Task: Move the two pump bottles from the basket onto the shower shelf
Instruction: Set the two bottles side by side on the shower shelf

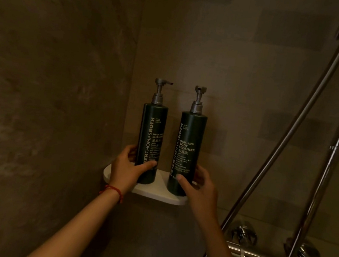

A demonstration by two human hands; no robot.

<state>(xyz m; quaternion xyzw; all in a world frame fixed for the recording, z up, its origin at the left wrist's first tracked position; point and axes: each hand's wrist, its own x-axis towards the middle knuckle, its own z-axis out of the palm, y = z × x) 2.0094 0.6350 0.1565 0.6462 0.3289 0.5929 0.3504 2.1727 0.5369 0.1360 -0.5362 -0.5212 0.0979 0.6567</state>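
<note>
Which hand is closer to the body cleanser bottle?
Right. The right hand wraps the body cleanser bottle near its base; the left hand grips the shampoo bottle beside it.

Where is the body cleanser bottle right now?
The body cleanser bottle stands upright on the white corner shelf, right of the shampoo bottle, held by the right hand.
</note>
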